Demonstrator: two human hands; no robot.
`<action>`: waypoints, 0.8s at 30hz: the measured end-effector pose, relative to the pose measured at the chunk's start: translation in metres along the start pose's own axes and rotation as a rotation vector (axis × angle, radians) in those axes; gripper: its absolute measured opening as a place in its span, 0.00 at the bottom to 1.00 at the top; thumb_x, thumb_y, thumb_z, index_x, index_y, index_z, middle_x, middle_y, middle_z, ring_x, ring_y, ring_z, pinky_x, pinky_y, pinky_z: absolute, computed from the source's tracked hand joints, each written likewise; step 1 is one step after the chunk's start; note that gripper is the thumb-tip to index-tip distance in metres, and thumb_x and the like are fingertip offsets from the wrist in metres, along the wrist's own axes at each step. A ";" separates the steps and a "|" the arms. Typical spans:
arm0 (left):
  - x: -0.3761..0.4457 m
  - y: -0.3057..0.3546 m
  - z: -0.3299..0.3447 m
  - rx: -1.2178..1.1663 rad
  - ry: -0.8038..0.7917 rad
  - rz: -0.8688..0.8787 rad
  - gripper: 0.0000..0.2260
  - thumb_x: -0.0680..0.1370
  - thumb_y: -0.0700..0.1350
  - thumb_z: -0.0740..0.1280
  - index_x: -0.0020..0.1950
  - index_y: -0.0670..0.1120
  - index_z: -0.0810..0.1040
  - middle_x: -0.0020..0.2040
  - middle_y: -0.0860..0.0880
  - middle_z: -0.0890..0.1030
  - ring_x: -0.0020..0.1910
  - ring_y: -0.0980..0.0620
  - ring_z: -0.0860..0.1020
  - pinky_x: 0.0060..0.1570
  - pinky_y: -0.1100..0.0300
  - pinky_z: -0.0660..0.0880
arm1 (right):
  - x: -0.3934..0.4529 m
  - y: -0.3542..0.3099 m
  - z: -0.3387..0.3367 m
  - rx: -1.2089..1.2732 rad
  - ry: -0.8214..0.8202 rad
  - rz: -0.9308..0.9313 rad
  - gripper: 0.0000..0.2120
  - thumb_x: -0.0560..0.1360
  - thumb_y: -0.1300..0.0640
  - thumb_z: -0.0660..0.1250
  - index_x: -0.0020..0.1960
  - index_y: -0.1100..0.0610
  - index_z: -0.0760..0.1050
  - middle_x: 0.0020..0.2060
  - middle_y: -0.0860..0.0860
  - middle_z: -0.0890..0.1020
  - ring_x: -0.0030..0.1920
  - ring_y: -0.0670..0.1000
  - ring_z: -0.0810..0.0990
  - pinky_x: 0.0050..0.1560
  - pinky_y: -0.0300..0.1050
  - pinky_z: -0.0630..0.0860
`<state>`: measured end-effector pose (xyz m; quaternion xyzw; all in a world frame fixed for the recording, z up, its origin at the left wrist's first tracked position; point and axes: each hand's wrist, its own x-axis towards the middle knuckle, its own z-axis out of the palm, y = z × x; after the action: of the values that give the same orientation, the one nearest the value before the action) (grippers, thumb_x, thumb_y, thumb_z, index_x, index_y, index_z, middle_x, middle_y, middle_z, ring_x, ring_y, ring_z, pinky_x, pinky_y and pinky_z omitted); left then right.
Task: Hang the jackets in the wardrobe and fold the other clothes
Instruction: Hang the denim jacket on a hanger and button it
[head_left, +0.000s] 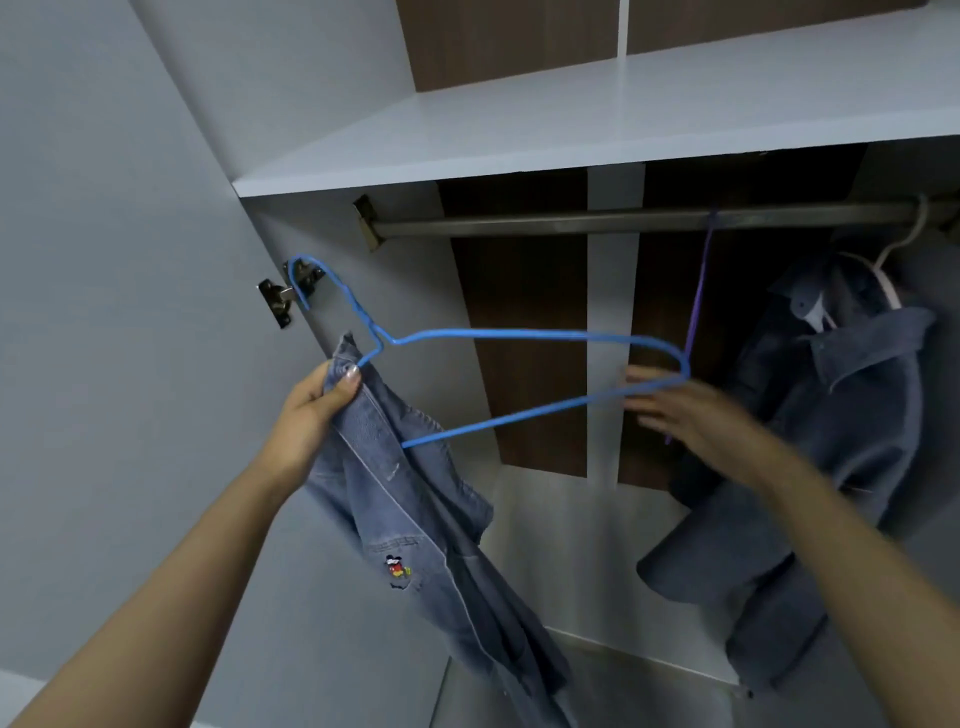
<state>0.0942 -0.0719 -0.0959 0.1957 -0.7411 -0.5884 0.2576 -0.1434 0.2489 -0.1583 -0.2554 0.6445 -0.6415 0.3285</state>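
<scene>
Left hand gripping jacket, hanger

A jacket and a hanger are held before the wardrobe, left of a second jacket hung on the rail under the shelf.

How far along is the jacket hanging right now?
Done: one dark jacket already hangs on the rail. In hand: the left hand grips a denim jacket and the blue hanger, while the right hand meets the hanger's far end. Left: the denim jacket is not yet on its hanger or the rail.
</scene>
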 end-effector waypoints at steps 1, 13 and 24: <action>0.000 0.005 -0.001 -0.015 0.024 -0.004 0.07 0.81 0.40 0.61 0.50 0.46 0.78 0.41 0.55 0.84 0.42 0.59 0.81 0.46 0.66 0.77 | 0.004 0.024 0.015 -0.105 -0.027 0.061 0.14 0.79 0.58 0.62 0.62 0.45 0.75 0.65 0.47 0.78 0.66 0.48 0.75 0.67 0.48 0.69; -0.023 0.052 -0.016 -0.061 -0.026 0.083 0.11 0.76 0.46 0.62 0.54 0.45 0.78 0.44 0.55 0.85 0.45 0.59 0.82 0.46 0.67 0.77 | 0.078 0.121 0.167 -0.372 -0.418 0.112 0.08 0.78 0.65 0.66 0.53 0.70 0.77 0.43 0.55 0.80 0.42 0.46 0.81 0.49 0.45 0.80; -0.027 0.005 -0.029 0.928 -0.380 0.424 0.14 0.76 0.62 0.58 0.35 0.56 0.67 0.32 0.58 0.72 0.32 0.60 0.72 0.36 0.57 0.71 | 0.072 -0.048 0.022 -0.826 -0.192 -0.134 0.14 0.76 0.53 0.69 0.33 0.54 0.74 0.28 0.48 0.73 0.29 0.41 0.70 0.33 0.37 0.66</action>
<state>0.1334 -0.0768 -0.0903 0.0255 -0.9797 -0.1594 0.1187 -0.1777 0.1782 -0.1170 -0.4654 0.7957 -0.3228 0.2148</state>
